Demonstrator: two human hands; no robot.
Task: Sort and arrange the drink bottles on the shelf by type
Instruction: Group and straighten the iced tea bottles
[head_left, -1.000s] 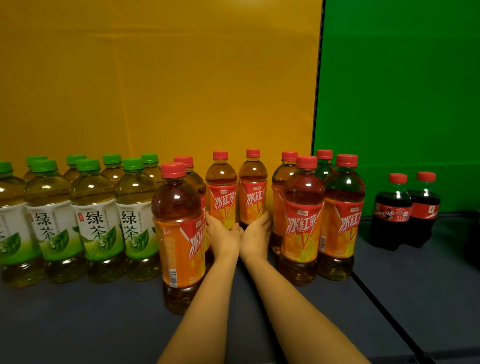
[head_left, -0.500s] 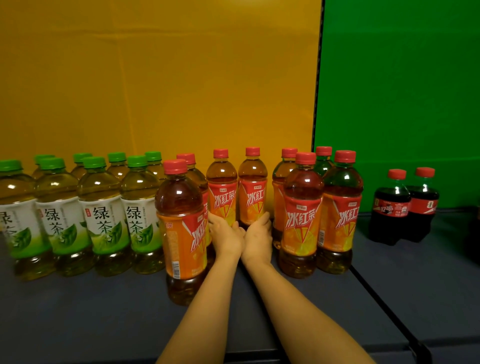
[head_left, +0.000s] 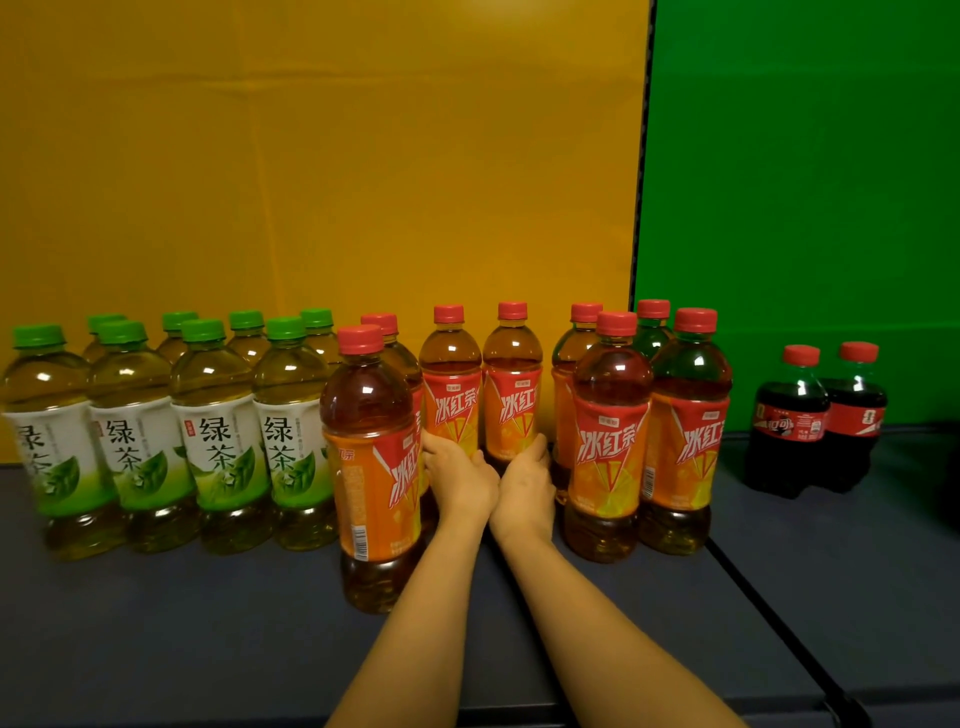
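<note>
Several green tea bottles (head_left: 215, 436) with green caps stand in two rows at the left. Red-capped iced tea bottles with orange labels fill the middle; one (head_left: 371, 467) stands nearest me, two more (head_left: 608, 441) at the right front. My left hand (head_left: 457, 480) wraps the base of a back-row iced tea bottle (head_left: 451, 384). My right hand (head_left: 525, 486) wraps the base of the neighbouring one (head_left: 512, 384). Both hands touch each other, and both bottles stand upright on the shelf (head_left: 208, 639).
Two small cola bottles (head_left: 818, 421) stand apart at the right, before a green backdrop (head_left: 805, 182). A yellow backdrop (head_left: 322, 156) rises behind the teas. A dark seam (head_left: 769, 618) runs diagonally across the shelf at the right.
My hands stay at the bases of the same two back-row iced tea bottles. The view has shifted slightly, so the bottle rows sit a little further right in the frame.
</note>
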